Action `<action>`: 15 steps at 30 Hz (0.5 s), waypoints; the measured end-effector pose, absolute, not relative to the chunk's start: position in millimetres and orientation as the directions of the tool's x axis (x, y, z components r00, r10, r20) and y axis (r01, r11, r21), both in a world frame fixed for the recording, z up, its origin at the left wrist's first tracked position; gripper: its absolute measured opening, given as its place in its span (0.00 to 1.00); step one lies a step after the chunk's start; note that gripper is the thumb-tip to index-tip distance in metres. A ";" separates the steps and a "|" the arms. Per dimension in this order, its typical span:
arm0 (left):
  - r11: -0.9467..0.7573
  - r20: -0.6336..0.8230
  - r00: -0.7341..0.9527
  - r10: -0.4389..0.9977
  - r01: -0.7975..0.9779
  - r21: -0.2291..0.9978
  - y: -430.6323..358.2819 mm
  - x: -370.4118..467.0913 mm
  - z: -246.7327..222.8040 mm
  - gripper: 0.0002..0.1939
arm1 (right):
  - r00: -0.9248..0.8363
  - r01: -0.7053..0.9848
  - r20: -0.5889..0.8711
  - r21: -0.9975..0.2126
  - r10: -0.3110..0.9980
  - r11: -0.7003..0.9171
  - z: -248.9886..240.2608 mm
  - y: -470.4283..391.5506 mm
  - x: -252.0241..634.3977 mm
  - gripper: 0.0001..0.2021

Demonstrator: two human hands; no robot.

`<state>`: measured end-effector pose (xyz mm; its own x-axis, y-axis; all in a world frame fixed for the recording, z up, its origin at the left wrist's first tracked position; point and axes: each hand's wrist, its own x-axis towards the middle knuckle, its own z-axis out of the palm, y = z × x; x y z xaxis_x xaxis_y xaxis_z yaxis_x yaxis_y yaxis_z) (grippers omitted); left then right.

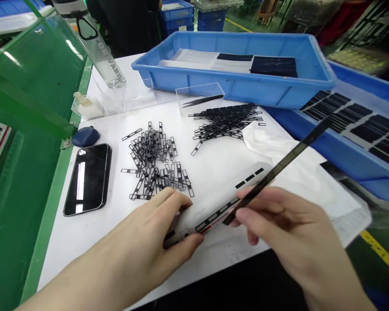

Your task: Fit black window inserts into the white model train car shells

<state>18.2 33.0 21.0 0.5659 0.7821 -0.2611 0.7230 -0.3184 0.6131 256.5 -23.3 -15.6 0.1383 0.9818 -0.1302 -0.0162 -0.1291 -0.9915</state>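
My left hand (162, 237) is closed around the near end of a white model train car body (210, 207). Its side carries a row of window openings and a red stripe with small lettering. Between the thumb and fingers of my right hand (278, 220) is a long, flat dark strip (282, 164), slanting up to the right. The strip's lower end lies over the car body's side. Past my left fingers lies a loose heap of small black window frames (152, 160). A second pile of black frames (227, 121) sits farther back.
A blue bin (233, 84) with white and dark pieces stands at the back, and another blue bin (359, 160) at the right. Black tweezers (202, 101) rest in a clear box. A phone (88, 179), a bottle (100, 52) and a white cloth (278, 147) are also on the table.
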 end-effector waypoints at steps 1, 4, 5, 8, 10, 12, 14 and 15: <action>-0.281 -0.282 0.556 0.782 0.718 0.637 32.4 19.3 22.3 0.11 | 0.125 -0.043 -0.183 -0.983 0.975 -0.179 -16.2 -26.6 251.1 0.06; -0.131 -0.301 0.504 0.810 0.656 0.744 28.3 24.8 25.8 0.11 | 0.113 -0.137 -0.281 -0.954 0.953 -0.265 -15.4 -32.0 237.4 0.08; -0.093 -0.287 0.481 0.828 0.623 0.777 25.9 26.9 26.2 0.12 | 0.120 -0.163 -0.282 -0.951 0.952 -0.261 -14.0 -32.0 234.6 0.07; -0.015 -0.242 0.377 0.894 0.566 0.825 15.9 33.3 23.7 0.23 | 0.149 -0.203 -0.219 -0.961 0.964 -0.187 -7.4 -28.3 232.1 0.04; 0.029 -0.225 0.303 0.926 0.539 0.842 8.7 37.8 19.5 0.28 | 0.155 -0.205 -0.185 -0.967 0.970 -0.151 -2.6 -25.2 233.2 0.05; 0.054 -0.200 0.264 0.944 0.474 0.879 2.7 43.0 14.6 0.26 | 0.148 -0.208 -0.170 -0.968 0.974 -0.137 1.1 -23.0 234.4 0.06; 0.049 -0.161 0.254 0.954 0.399 0.916 -1.7 48.7 10.6 0.23 | 0.133 -0.221 -0.155 -0.967 0.979 -0.123 2.8 -22.2 235.3 0.07; 0.050 -0.151 0.248 0.957 0.371 0.927 -3.5 51.3 9.0 0.22 | 0.122 -0.231 -0.140 -0.967 0.983 -0.109 2.7 -22.3 235.7 0.07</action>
